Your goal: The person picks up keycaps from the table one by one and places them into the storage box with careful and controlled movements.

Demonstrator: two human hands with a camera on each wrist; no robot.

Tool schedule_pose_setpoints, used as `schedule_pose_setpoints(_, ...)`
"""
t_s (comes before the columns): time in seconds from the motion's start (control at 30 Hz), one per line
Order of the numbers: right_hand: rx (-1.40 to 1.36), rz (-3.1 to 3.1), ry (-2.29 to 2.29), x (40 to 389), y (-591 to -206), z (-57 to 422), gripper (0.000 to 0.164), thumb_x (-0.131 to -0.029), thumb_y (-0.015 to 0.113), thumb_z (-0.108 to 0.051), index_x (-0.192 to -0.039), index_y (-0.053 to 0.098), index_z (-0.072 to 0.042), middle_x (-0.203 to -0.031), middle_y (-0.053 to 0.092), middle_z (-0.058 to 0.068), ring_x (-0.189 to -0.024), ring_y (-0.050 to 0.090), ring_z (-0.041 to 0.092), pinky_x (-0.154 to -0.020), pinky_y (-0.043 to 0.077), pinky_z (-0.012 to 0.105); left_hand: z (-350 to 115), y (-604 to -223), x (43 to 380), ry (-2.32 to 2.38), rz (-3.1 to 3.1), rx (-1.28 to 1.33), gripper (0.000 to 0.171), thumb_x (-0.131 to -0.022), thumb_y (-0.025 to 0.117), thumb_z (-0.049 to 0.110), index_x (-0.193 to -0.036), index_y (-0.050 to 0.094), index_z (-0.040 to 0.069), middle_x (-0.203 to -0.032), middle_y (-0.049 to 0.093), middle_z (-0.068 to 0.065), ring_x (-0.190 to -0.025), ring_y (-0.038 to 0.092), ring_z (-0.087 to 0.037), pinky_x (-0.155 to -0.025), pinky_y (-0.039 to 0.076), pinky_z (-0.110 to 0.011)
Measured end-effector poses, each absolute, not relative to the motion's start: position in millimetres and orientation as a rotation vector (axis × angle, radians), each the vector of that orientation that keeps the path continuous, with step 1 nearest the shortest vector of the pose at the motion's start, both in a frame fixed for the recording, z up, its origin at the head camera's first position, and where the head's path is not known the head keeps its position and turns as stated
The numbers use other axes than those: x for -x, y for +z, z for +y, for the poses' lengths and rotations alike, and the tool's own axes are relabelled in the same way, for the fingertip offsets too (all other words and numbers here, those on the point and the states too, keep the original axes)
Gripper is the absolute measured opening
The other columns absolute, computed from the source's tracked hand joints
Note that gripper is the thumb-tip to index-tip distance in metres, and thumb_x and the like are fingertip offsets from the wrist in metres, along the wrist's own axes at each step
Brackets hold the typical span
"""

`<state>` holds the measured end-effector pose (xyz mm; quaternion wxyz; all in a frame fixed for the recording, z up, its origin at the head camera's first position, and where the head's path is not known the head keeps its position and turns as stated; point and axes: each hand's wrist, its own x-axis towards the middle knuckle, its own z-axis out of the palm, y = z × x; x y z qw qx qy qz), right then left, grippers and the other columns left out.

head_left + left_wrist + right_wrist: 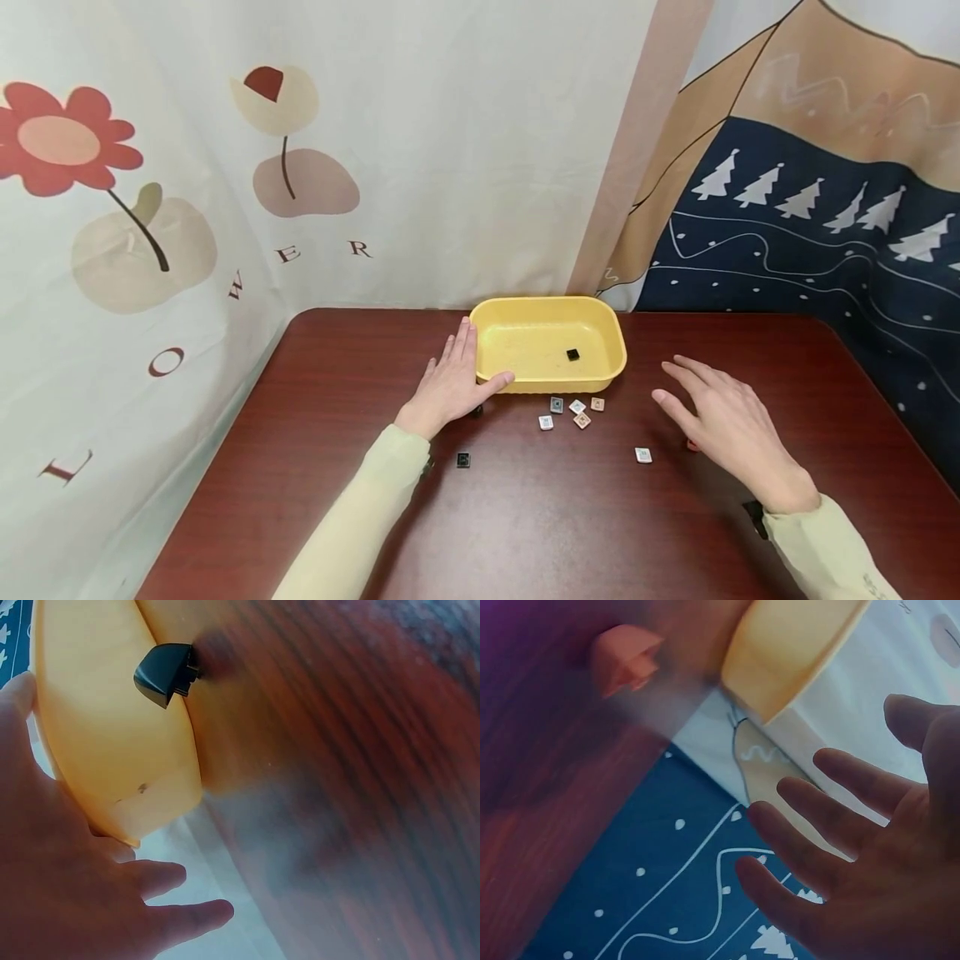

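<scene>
A yellow plastic basin (551, 386) stands near the back edge of the table. My left hand (450, 379) rests with straight fingers along its left side, the thumb at the front rim. Inside the basin lies a black keycap (573, 355). My right hand (731, 421) hovers to the right of the basin, fingers spread and holding nothing. Partly hidden beneath that hand is a red keycap (692, 446), which looks orange-red in the right wrist view (626, 660). Another black keycap (165, 673) lies by the left wrist, mostly covered in the head view.
In front of the basin sit several small keycaps: a grey one (557, 405), white ones (546, 423) and tan ones (582, 421). A white keycap (643, 456) lies farther right, a black keycap (463, 460) nearer the left forearm. Printed curtains (420, 167) hang behind the table (555, 525).
</scene>
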<state>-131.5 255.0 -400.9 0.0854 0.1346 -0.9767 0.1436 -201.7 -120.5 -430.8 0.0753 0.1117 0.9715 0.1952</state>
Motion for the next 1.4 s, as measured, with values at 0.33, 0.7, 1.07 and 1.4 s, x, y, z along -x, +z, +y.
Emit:
schedule_pose_setpoints(0.33, -0.397, -2.955, 0.372, 124, -414, 270, 0.058, -0.1, 0.069, -0.036, -0.144, 0.058, -0.001, -0.145, 0.054, 0.03, -0.122, 0.057, 0.052, -0.093, 0.046, 0.069, -120, -430, 202, 0.597, 2.919, -0.336, 0.115, -0.092, 0.042, 0.084, -0.167, 0.0, 0.008, -0.173, -0.01, -0.001, -0.158, 0.012, -0.035, -0.12, 0.021, -0.064)
schedule_pose_setpoints(0.7, -0.507, -3.02, 0.419, 116, -427, 280, 0.067, -0.099, 0.069, -0.043, -0.149, 0.054, -0.002, -0.153, 0.046, 0.028, -0.13, 0.053, 0.051, -0.098, 0.044, 0.069, -120, -431, 203, 0.594, 2.917, -0.33, 0.115, -0.092, 0.041, 0.084, -0.167, -0.001, 0.008, -0.173, -0.011, 0.0, -0.158, 0.012, -0.036, -0.12, 0.021, -0.064)
schedule_pose_setpoints(1.07, -0.558, -3.077, 0.428, 114, -438, 281, 0.058, -0.092, 0.08, -0.03, -0.141, 0.062, -0.003, -0.142, 0.057, 0.025, -0.123, 0.059, 0.045, -0.095, 0.05, 0.064, -120, -432, 203, 0.604, 2.916, -0.325, 0.114, -0.092, 0.042, 0.084, -0.167, -0.001, 0.008, -0.173, -0.011, -0.001, -0.158, 0.011, -0.035, -0.12, 0.021, -0.064)
schedule_pose_setpoints(1.4, -0.581, -3.041, 0.409, 115, -446, 282, 0.036, -0.084, 0.086, -0.011, -0.118, 0.075, -0.004, -0.11, 0.067, 0.011, -0.091, 0.067, 0.026, -0.074, 0.058, 0.049, -119, -431, 201, 0.591, 2.914, -0.331, 0.114, -0.092, 0.042, 0.083, -0.166, -0.003, 0.008, -0.174, -0.011, -0.002, -0.158, 0.011, -0.036, -0.12, 0.02, -0.063)
